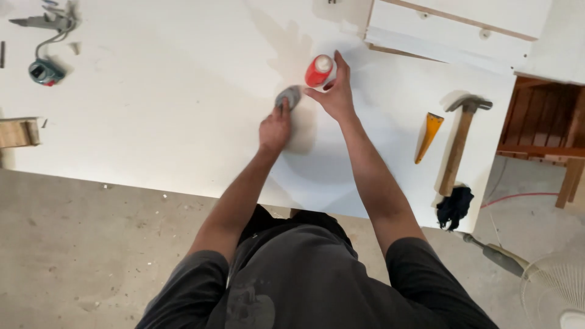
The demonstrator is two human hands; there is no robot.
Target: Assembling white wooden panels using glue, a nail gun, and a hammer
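Observation:
My left hand [275, 128] presses a small grey rag [289, 96] onto the white board [170, 109] in front of me. My right hand [335, 91] is wrapped around a red bottle with a white cap [319, 70] that stands on the board just right of the rag. Both arms reach forward from my dark shirt at the bottom of the view.
A wooden-handled hammer [458, 143] and a yellow-orange wedge-shaped tool [428, 135] lie at the right of the board, with a dark cloth [454, 207] at its edge. A corded tool [46, 72] lies far left. A wooden chair [542, 128] and a fan [551, 286] stand on the right.

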